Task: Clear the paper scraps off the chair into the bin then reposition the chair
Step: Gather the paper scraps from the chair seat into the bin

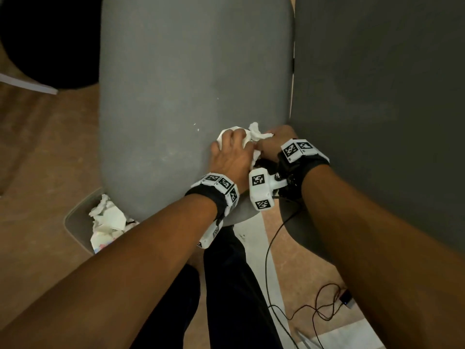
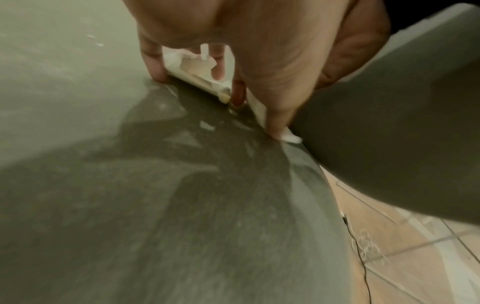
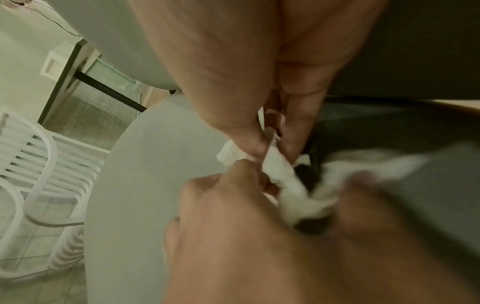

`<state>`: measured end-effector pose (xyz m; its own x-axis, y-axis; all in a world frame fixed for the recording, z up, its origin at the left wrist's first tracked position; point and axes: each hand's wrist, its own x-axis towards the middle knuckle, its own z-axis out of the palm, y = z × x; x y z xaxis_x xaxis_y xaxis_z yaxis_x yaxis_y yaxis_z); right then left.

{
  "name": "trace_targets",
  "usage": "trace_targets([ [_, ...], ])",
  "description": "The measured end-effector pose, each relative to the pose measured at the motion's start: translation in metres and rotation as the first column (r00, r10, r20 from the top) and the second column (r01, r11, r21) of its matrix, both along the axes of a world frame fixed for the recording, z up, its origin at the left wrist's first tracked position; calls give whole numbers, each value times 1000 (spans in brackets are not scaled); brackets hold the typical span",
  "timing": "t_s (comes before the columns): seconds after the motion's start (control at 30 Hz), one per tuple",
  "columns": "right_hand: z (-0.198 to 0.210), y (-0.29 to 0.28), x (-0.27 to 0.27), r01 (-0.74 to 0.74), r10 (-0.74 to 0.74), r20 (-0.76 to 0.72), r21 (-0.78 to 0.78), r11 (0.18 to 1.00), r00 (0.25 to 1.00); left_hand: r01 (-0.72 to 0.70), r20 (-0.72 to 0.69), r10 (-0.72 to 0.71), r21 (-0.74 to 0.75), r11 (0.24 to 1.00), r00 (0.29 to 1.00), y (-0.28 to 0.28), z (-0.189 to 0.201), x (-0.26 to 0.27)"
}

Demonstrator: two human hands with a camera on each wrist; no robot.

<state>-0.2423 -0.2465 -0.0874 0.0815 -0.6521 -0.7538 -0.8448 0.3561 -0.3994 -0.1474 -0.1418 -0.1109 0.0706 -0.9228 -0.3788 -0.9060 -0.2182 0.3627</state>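
Note:
The grey chair seat (image 1: 181, 84) fills the middle of the head view, with its darker backrest (image 1: 377, 96) on the right. Crumpled white paper scraps (image 1: 256, 133) lie at the seat's right side, close against the backrest. My left hand (image 1: 231, 149) curls over the scraps from the left. In the left wrist view its fingers (image 2: 153, 65) press white paper pieces (image 2: 187, 70) against the seat. My right hand (image 1: 276, 139) meets it from the right, and its thumb and fingers pinch the paper (image 3: 280, 174). The bin (image 1: 75, 222) stands on the floor at the lower left and holds crumpled paper (image 1: 108, 217).
My legs in dark trousers (image 1: 231, 285) stand between the bin and a black cable (image 1: 314, 311) looped on the tiled floor. A dark round shape (image 1: 50, 34) sits at the upper left. A white plastic chair (image 3: 39, 164) shows beyond the seat in the right wrist view.

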Motion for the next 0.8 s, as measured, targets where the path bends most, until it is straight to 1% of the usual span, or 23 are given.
trace_targets([
  [0.03,1,1,-1,9,-9,14,6,1000,1000,-4,-15,3,-6,1000,1000,-3,0,1],
  [0.13,8,4,2,-52,48,85,47,998,995,-27,-75,22,-56,998,997,-8,1,17],
  [0.23,13,10,17,51,-66,180,91,995,981,-81,-180,58,-128,988,982,-6,6,44],
  [0.3,14,15,31,115,-141,258,111,987,956,-140,-251,94,-174,975,963,0,10,67],
  [0.4,25,23,57,142,-192,381,155,978,905,-252,-324,165,-248,935,932,17,17,95],
  [0.47,36,35,77,111,-159,425,135,985,891,-342,-371,232,-262,902,899,34,23,110],
  [0.53,38,59,102,55,-92,438,95,994,894,-433,-398,313,-261,863,863,58,27,125],
  [0.63,25,111,143,-9,8,362,1,1000,932,-560,-419,431,-255,788,799,107,28,148],
  [0.73,9,167,180,-56,54,344,-5,998,937,-653,-398,548,-205,729,736,167,27,175],
  [0.8,9,204,204,-131,125,365,-8,991,923,-698,-389,601,-183,693,698,208,26,191],
])
